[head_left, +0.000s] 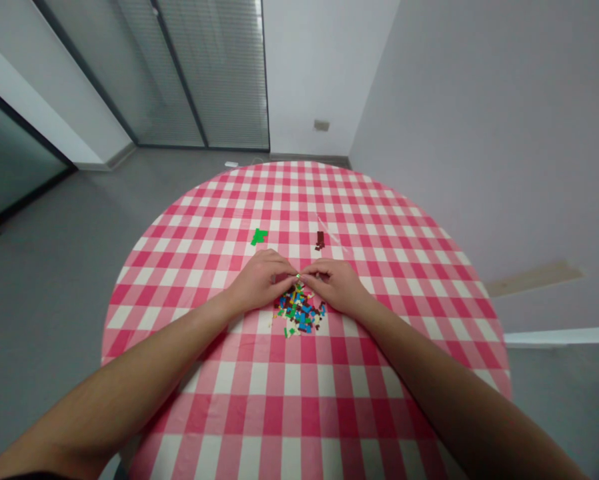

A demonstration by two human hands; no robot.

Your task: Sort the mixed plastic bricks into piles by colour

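Observation:
My left hand [258, 283] and my right hand [332, 287] rest on the table with their fingertips meeting. Between the fingertips, a tiny green-yellow plastic brick [298, 275] is pinched, mostly hidden by the fingers. Just below my hands lies a loose heap of tiny multicoloured plastic bricks [299, 311] in blue, green, brown, yellow and white. Beyond my left hand lies a small cluster of green bricks [259, 236]. Beyond my right hand stands a narrow dark brown brick stack [320, 240], with a few pieces at its near end.
A round table with a pink-and-white checked cloth [289, 393] fills the middle of the view, its far edge beyond the bricks. Around it are a grey floor [79, 233], a pale wall [479, 100] and glass doors with blinds [219, 73].

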